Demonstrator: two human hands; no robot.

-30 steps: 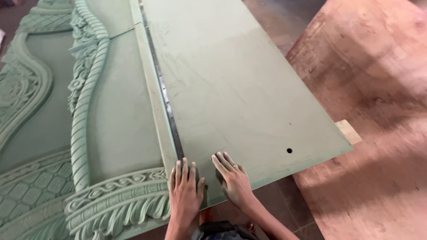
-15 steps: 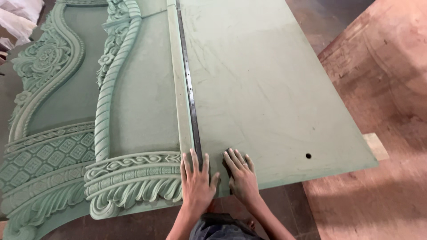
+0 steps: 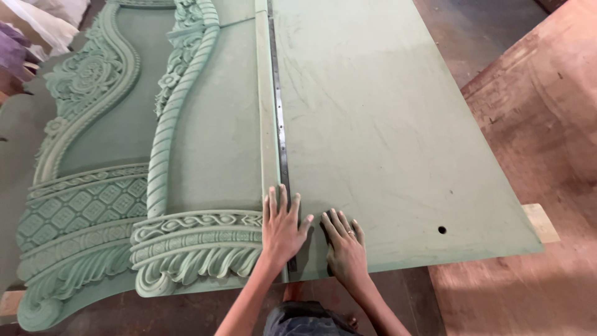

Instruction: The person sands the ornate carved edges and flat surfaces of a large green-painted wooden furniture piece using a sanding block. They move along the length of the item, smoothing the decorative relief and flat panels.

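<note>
A large flat green board (image 3: 385, 118) lies beside a green carved ornate panel (image 3: 124, 162) with rope mouldings and scrolls. A long dark metal hinge strip (image 3: 281, 124) runs along the seam between them. My left hand (image 3: 281, 227) rests flat, fingers spread, on the near end of that strip and the narrow green edge rail. My right hand (image 3: 344, 246) lies flat on the plain board just to the right of the seam, with a ring on one finger. Neither hand holds anything.
A small round hole (image 3: 441, 229) sits near the plain board's near right corner. A reddish plywood sheet (image 3: 535, 124) lies to the right, with a pale wood block (image 3: 541, 222) under the board's corner. White cloth (image 3: 43, 18) is at far left.
The view has shifted so the boards sit further right and lower in frame. Both hands stay flat at the near end of the seam.
</note>
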